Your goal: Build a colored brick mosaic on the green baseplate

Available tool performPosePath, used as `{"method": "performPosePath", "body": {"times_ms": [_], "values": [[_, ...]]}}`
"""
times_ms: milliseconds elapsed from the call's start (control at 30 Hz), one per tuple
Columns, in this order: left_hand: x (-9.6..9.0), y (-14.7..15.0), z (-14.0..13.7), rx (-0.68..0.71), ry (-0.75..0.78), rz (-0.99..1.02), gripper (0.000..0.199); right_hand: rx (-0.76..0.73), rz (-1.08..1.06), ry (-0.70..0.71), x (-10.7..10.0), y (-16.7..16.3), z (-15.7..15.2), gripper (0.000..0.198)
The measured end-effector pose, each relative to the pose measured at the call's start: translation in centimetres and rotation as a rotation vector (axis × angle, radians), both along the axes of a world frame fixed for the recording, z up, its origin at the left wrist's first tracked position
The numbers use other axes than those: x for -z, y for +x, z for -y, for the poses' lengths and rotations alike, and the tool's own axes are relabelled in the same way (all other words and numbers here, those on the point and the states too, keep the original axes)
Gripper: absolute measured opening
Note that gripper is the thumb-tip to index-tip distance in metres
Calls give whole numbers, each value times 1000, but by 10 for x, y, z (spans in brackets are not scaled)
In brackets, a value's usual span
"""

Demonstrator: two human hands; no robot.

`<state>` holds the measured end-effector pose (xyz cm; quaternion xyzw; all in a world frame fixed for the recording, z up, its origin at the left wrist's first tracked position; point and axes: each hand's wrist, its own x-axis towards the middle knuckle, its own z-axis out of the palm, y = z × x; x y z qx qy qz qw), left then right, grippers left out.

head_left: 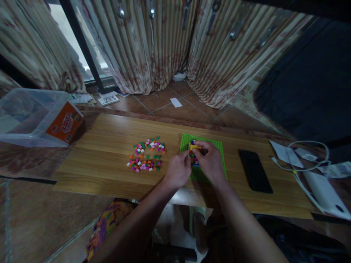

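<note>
The right hand (210, 160) is curled with its fingertips pinched on a yellow brick (195, 147) at the top of a small stack of coloured bricks (193, 157). The left hand (178, 171) is closed beside it, its thumb and forefinger pressed against the left side of the same stack. The stack stands on a green baseplate (219, 146), which lies flat on the wooden table (109, 138). To the left of the plate, well apart from the hands, a loose scatter of small bricks (146, 155) in pink, green, orange and white lies on the table. To the right of the plate lies a black phone (255, 170), and further right a white cable (301, 164) and a white charger (326, 193). A clear plastic box (33, 117) sits at the table's far left.
</note>
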<state>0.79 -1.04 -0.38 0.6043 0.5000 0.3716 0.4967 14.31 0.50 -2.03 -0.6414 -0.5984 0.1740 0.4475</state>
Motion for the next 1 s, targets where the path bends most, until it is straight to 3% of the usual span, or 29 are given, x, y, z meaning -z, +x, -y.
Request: {"method": "performPosePath", "body": {"times_ms": [267,333,433,500,600,800,1000], "values": [[2,-2,-5,-58,-122,129,17,-5,22,8,-1,1,1,21],[1,-5,-9,-132,-297,309,17,8,2,47,-4,2,4,21],[-6,-12,-14,-205,-653,747,24,27,-31,136,-12,2,11,20],[-12,-17,-17,-235,-758,974,29,2,-65,172,-19,0,17,19],[-18,-19,-17,-257,-776,1115,37,-107,-78,177,-28,-8,26,15],[-21,-17,-15,-201,-721,1149,48,-377,79,132,-34,-24,39,13],[-24,-12,-11,-169,-659,1108,49,-345,77,50,-27,-30,38,9]]}}
